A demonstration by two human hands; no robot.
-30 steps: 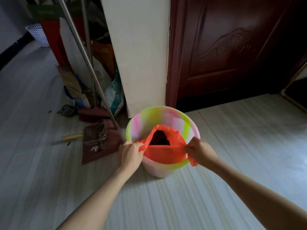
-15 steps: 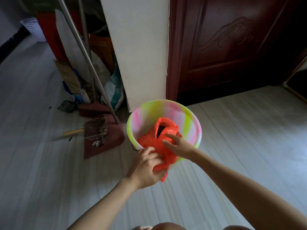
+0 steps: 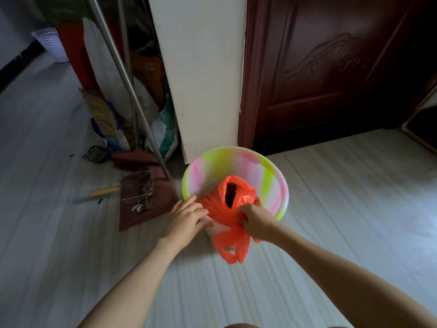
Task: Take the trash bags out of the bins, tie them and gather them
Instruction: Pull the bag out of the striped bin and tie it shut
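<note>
The orange trash bag [image 3: 227,204] sits in the pastel bin [image 3: 281,185] on the floor, bunched against the bin's near rim, its handles spilling over that rim toward the person. The right hand [image 3: 256,218] clenches the gathered plastic at the bag's mouth. The left hand [image 3: 186,215] rests on the near-left rim, fingertips touching the bag; whether it pinches any plastic I cannot tell. The bag lies just ahead of both hands, so lifting it probably means pulling up and back.

Orange trash bag [image 3: 221,210] bunched over near rim of bin [image 3: 276,183]; right hand [image 3: 256,220] gripping bag, left hand [image 3: 186,215] touching it.
</note>
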